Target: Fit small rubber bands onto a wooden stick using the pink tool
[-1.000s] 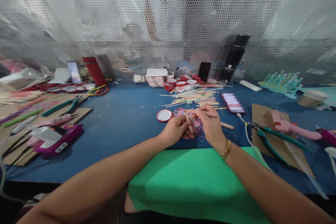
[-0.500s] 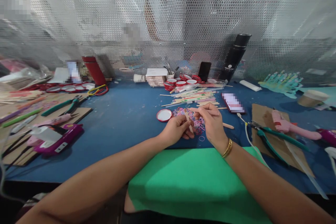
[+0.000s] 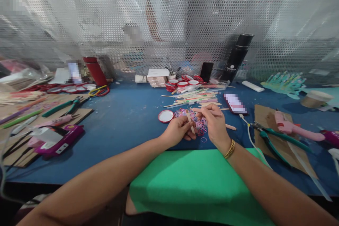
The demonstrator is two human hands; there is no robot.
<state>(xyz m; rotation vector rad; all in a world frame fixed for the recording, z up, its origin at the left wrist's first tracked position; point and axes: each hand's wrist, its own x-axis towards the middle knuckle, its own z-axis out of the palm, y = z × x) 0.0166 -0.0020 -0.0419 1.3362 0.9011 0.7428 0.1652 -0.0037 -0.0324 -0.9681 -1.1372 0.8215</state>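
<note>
My left hand is closed on a flat wooden craft stick, which stands tilted between thumb and fingers. Opposite it, my right hand pinches a slim, pale, pen-like stick; its tip points left, close to the craft stick's upper end. I cannot tell whether the two touch. Under and behind my hands lies a heap of small coloured rubber bands, partly hidden by my fingers. One loose band lies in front of the heap. A round white lid with a red rim is left of it.
Thin sticks are piled behind my hands, near a phone with a cable. A black bottle leans at the perforated screen. Pliers and a pink glue gun lie right. Green material covers the front.
The tip of the pen-like stick in my right hand has shifted slightly left, nearer the craft stick. My left hand has kept its place and grip.
</note>
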